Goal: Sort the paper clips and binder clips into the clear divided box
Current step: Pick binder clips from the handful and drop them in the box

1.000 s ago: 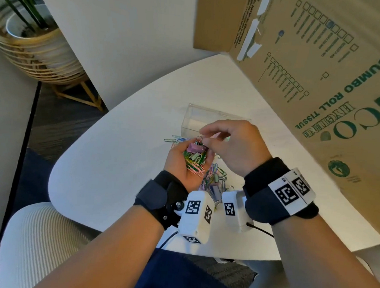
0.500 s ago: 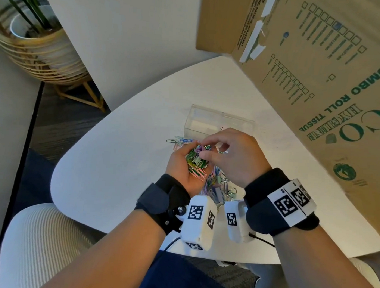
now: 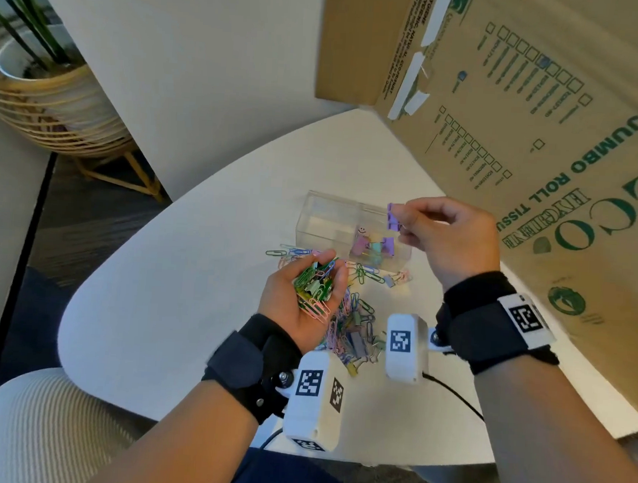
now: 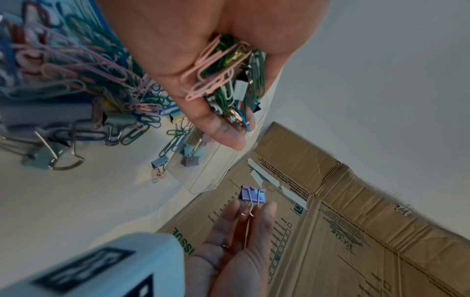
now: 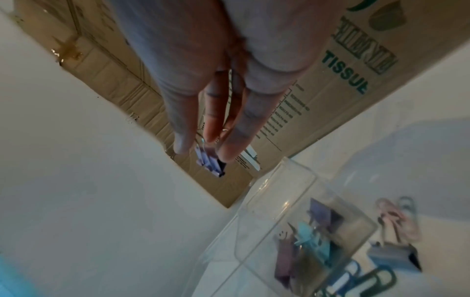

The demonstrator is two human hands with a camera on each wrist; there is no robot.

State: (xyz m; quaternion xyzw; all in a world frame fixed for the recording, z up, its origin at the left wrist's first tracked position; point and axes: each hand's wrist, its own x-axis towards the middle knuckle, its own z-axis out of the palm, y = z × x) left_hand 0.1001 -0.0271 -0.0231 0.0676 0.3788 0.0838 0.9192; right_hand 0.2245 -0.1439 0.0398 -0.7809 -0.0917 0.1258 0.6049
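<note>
Head view: the right hand pinches a purple binder clip between thumb and fingertips, holding it above the right end of the clear divided box, which stands on the white table. The box's near right compartment already holds several pastel binder clips; the other compartments appear to hold nothing. The left hand is cupped palm-up round a handful of mixed clips, with the loose pile lying on the table beneath and beside it. A cardboard carton stands to the right.

Left wrist view: the fingers curl round the handful, mostly green and pink paper clips (at least one binder clip appears among them). The purple binder clip is held by its wire handles, body pointing away from the palm.

Right wrist view: the fingertips are pressed together on the clip, blurred here; the box lies below and to one side, not directly underneath.

Step in hand, as judged: carrying one binder clip to the binder-clip compartment. The next move calls for bringing the clip over the compartment that holds the others, then parting the fingertips to drop it clear of the divider. The left hand should stay cupped so the handful does not spill.
</note>
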